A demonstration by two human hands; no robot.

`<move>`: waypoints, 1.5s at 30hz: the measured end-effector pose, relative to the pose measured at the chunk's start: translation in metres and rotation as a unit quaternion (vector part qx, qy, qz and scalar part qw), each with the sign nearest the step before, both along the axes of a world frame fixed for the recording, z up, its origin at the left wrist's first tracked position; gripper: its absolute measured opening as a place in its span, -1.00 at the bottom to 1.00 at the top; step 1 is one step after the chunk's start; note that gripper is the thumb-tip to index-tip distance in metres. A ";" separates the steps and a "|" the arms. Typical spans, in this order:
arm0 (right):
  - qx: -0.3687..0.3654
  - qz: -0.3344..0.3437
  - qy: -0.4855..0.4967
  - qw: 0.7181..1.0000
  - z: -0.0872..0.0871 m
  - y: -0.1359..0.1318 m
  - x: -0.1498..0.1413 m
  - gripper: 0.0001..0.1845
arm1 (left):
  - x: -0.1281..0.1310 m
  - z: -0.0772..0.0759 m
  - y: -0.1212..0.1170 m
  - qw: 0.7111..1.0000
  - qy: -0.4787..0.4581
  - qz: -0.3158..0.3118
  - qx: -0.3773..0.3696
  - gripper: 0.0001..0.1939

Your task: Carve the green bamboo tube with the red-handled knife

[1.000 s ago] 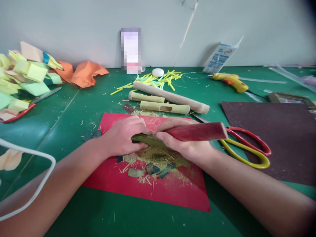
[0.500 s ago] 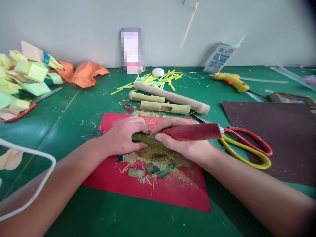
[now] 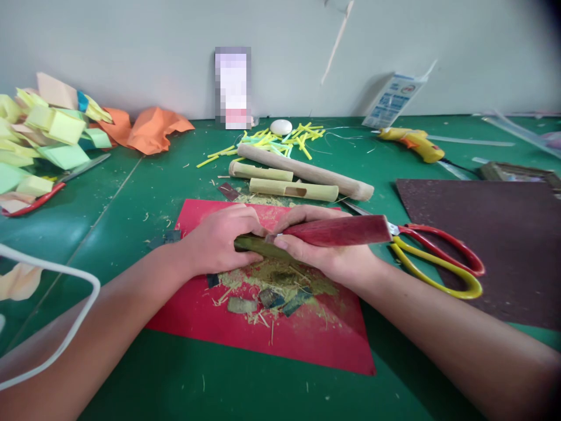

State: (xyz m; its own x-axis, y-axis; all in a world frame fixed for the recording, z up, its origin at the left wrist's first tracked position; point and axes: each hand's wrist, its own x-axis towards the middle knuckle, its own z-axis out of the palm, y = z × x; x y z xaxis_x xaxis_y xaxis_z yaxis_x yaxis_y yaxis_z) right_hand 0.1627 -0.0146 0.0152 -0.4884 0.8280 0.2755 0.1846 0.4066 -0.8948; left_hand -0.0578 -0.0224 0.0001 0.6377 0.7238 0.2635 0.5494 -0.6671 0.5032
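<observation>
My left hand (image 3: 225, 240) is wrapped round one end of a dark green piece of bamboo (image 3: 252, 244) above the red sheet (image 3: 324, 345). In my right hand (image 3: 337, 254) lies a tool with a thick red wooden handle (image 3: 337, 230), its butt pointing right. A bit of metal shows at its front, close to the bamboo; my fingers hide most of the blade. Pale shavings and sawdust (image 3: 284, 275) lie under both hands, along with several cut bamboo chips (image 3: 242, 305).
Behind the sheet lie two pale bamboo tubes (image 3: 322, 192) with cut openings and a wooden stick (image 3: 302, 169). Red-and-yellow-handled scissors (image 3: 464, 286) rest at right, partly over a brown board (image 3: 491, 234). A yellow glue gun (image 3: 412, 143) lies behind. Paper pieces (image 3: 56, 134) pile up at left.
The red handle has shifted and tilted very slightly in my right hand, and more metal shows at its front. My left hand and the bamboo look the same.
</observation>
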 end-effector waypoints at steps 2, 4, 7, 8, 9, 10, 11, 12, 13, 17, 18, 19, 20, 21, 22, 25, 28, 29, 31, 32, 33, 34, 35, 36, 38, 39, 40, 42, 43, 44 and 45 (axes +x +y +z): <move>-0.002 -0.002 -0.004 1.000 0.000 0.000 0.000 -0.93 | 0.000 0.000 0.000 1.000 0.001 0.000 0.001 -0.84; 0.003 -0.005 -0.003 1.000 -0.001 0.000 0.000 -0.93 | 0.001 0.001 0.000 1.000 -0.002 -0.001 0.000 -0.84; 0.028 -0.005 -0.006 1.000 0.000 -0.001 -0.001 -0.94 | 0.000 0.001 0.000 1.000 -0.006 -0.002 -0.007 -0.83; 0.040 -0.003 -0.009 0.999 0.001 -0.002 -0.001 -0.93 | 0.000 0.001 0.000 1.000 -0.006 -0.001 -0.010 -0.82; 0.049 -0.004 -0.011 0.999 0.001 -0.002 -0.001 -0.92 | 0.000 0.001 0.000 1.000 -0.005 -0.001 -0.014 -0.82; 0.056 -0.005 -0.014 0.998 0.002 -0.002 -0.001 -0.91 | 0.000 0.002 0.000 1.000 -0.004 0.000 -0.017 -0.81; 0.059 -0.006 -0.016 0.998 0.003 -0.002 -0.001 -0.89 | 0.000 0.002 0.000 1.000 -0.003 0.000 -0.020 -0.80; 0.061 -0.009 -0.015 0.998 0.003 -0.003 -0.002 -0.87 | 0.000 0.002 -0.001 1.000 -0.001 0.001 -0.023 -0.80; 0.063 -0.012 -0.014 0.998 0.003 -0.003 -0.001 -0.86 | -0.001 0.002 -0.001 1.000 0.000 0.001 -0.024 -0.79; 0.080 -0.023 -0.004 0.997 0.002 -0.005 0.001 -0.80 | -0.001 0.003 -0.002 1.000 0.006 0.002 -0.013 -0.80; 0.083 -0.030 -0.004 0.996 0.002 -0.005 0.002 -0.79 | -0.001 0.003 -0.002 1.000 0.009 0.002 -0.009 -0.81; 0.083 -0.037 -0.005 0.996 0.001 -0.005 0.003 -0.78 | -0.001 0.004 -0.002 1.000 0.012 0.002 -0.007 -0.81; 0.082 -0.045 -0.007 0.996 0.000 -0.005 0.004 -0.77 | -0.001 0.004 -0.002 1.000 0.013 0.002 -0.006 -0.82; 0.081 -0.051 -0.007 0.995 0.000 -0.006 0.005 -0.76 | -0.001 0.004 -0.002 1.000 0.013 0.000 -0.007 -0.82; 0.078 -0.056 -0.006 0.995 -0.001 -0.006 0.006 -0.76 | -0.001 0.004 -0.002 1.000 0.012 -0.001 -0.008 -0.81; 0.065 -0.071 0.000 0.995 -0.003 -0.006 0.007 -0.75 | -0.001 0.004 -0.002 1.000 0.008 -0.004 -0.007 -0.80; 0.055 -0.085 0.005 0.995 -0.003 -0.006 0.006 -0.76 | -0.001 0.004 -0.002 1.000 0.008 -0.004 -0.007 -0.80; 0.052 -0.086 0.007 0.995 -0.003 -0.006 0.006 -0.76 | -0.001 0.004 -0.002 1.000 0.008 -0.005 -0.007 -0.80; 0.043 -0.081 0.009 0.996 -0.003 -0.006 0.006 -0.77 | -0.001 0.004 -0.002 1.000 0.009 -0.006 -0.005 -0.81; 0.037 -0.076 0.008 0.996 -0.003 -0.006 0.006 -0.77 | 0.000 0.004 -0.002 1.000 0.009 -0.007 -0.005 -0.80; 0.030 -0.071 0.006 0.997 -0.003 -0.006 0.006 -0.77 | 0.000 0.004 -0.002 1.000 0.009 -0.007 -0.005 -0.80; 0.022 -0.066 0.003 0.998 -0.003 -0.006 0.006 -0.77 | 0.000 0.004 -0.002 1.000 0.009 -0.008 -0.006 -0.79; 0.015 -0.062 0.001 0.998 -0.004 -0.006 0.005 -0.78 | 0.000 0.004 -0.002 1.000 0.009 -0.008 -0.007 -0.79; 0.010 -0.060 0.002 0.998 -0.004 -0.006 0.005 -0.78 | 0.000 0.004 -0.002 1.000 0.010 -0.007 -0.007 -0.78; 0.005 -0.062 0.009 0.998 -0.004 -0.006 0.004 -0.80 | -0.001 0.003 -0.002 1.000 0.011 -0.005 -0.007 -0.78; 0.005 -0.065 0.014 0.998 -0.005 -0.006 0.004 -0.80 | -0.001 0.003 -0.002 1.000 0.011 -0.004 -0.007 -0.79; 0.005 -0.068 0.015 0.998 -0.005 -0.006 0.004 -0.81 | -0.001 0.003 -0.002 1.000 0.012 -0.003 -0.007 -0.79; 0.005 -0.069 0.012 0.998 -0.005 -0.006 0.003 -0.81 | -0.001 0.003 -0.002 1.000 0.012 -0.004 -0.006 -0.79; 0.004 -0.069 0.009 0.998 -0.005 -0.006 0.003 -0.81 | -0.001 0.003 -0.002 1.000 0.011 -0.004 -0.004 -0.79; 0.004 -0.069 0.008 0.998 -0.004 -0.006 0.002 -0.81 | -0.001 0.003 -0.002 1.000 0.010 -0.005 -0.003 -0.79; 0.005 -0.070 0.009 0.998 -0.004 -0.006 0.002 -0.81 | -0.001 0.003 -0.002 1.000 0.010 -0.005 -0.004 -0.79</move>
State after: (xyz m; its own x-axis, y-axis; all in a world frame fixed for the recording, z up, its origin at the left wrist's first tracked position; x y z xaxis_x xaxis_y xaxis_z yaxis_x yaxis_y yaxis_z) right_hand 0.1649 -0.0205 0.0109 -0.3636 0.8845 0.2922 0.2235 0.3874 -0.8944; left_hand -0.0584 -0.0243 0.0034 0.6498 0.7197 0.2445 0.5531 -0.6684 0.4974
